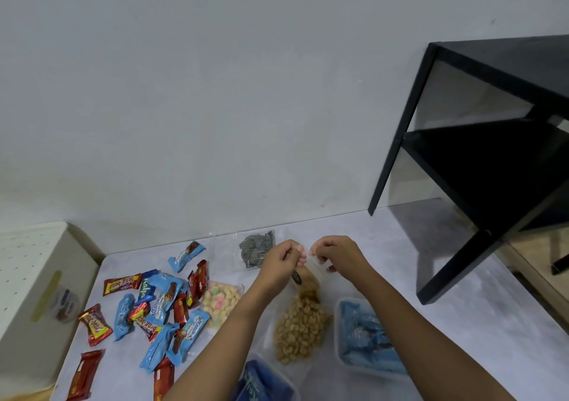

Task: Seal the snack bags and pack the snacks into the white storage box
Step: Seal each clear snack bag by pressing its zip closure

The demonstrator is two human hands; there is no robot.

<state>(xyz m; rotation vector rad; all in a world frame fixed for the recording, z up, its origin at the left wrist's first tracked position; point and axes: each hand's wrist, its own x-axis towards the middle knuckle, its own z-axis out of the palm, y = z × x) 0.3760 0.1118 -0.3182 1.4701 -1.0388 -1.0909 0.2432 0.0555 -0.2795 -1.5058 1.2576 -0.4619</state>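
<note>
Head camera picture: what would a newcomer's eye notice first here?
First, the left hand and right hand pinching the top of a clear bag of brown snacks at the table's middle. Then the scattered red and blue wrappers on the left, and the black shelf on the right.

Soft, even indoor light is filling the scene, leaving the wall [215, 92] a flat pale grey. The black shelf [492, 154] is casting a diffuse shadow onto the tabletop [415, 225] beneath it. Wide-angle distortion is bending lines near the edges, and fine detail is looking slightly soft throughout.
</note>
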